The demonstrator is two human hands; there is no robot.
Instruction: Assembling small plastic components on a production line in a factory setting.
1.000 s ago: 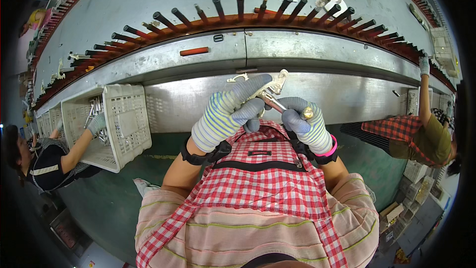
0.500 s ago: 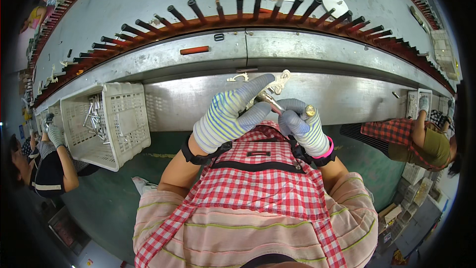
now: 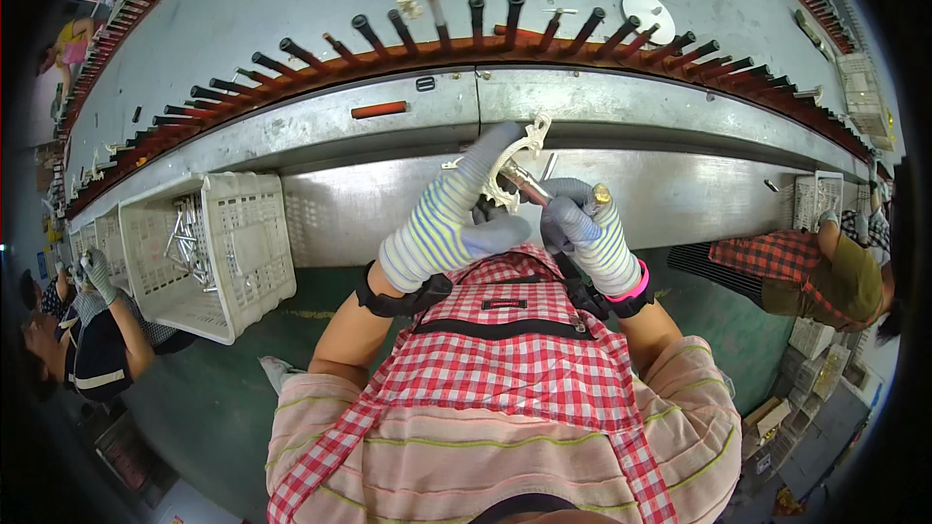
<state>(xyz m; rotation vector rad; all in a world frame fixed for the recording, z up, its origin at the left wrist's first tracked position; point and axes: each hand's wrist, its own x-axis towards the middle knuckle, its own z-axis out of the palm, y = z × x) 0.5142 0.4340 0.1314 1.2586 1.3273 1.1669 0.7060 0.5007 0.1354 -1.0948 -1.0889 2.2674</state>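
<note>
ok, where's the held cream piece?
Head view, near centre: cream piece in left hand, at the upper end of the shiny rod, left of right hand.

Shiny metal and knit cloth on my remote feed.
I make out knit cloth on the gloves [image 3: 427,231], with a matt grey coating over the fingers [image 3: 491,147]; the scrolled cream piece [image 3: 531,141] looks matt and uneven, the rod [image 3: 525,183] glossy metal. The surface [image 3: 699,189] is smooth, dully gleaming metal, the crate [image 3: 256,277] white plastic, the apron [image 3: 505,369] checked cloth.
</note>
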